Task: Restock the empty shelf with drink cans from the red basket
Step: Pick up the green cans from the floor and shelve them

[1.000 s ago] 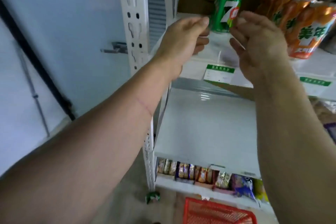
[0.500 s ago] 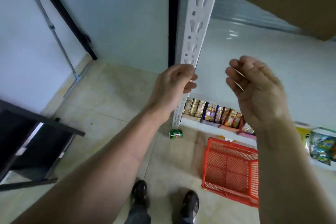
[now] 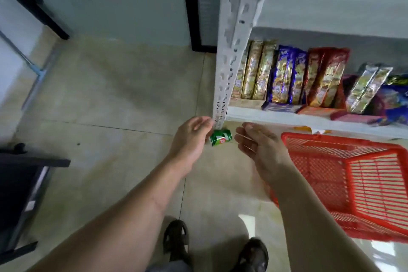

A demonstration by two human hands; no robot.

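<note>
A green can lies on its side on the floor at mid-frame, at the foot of the white shelf post. The left hand and right hand flank it, fingers relaxed and holding nothing. The red basket, at lower right, looks empty. The step in hand seems to be fetching this stray can; next, grip it and lift it to the shelf.

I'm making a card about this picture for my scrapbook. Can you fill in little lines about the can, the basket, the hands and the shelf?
can: green drink can lying on its side on the tiled floor, by the white shelf post
basket: red plastic basket, on the floor, looks empty
left hand: open, beside the can
right hand: open, holding nothing
bottom shelf: snack packets
</note>
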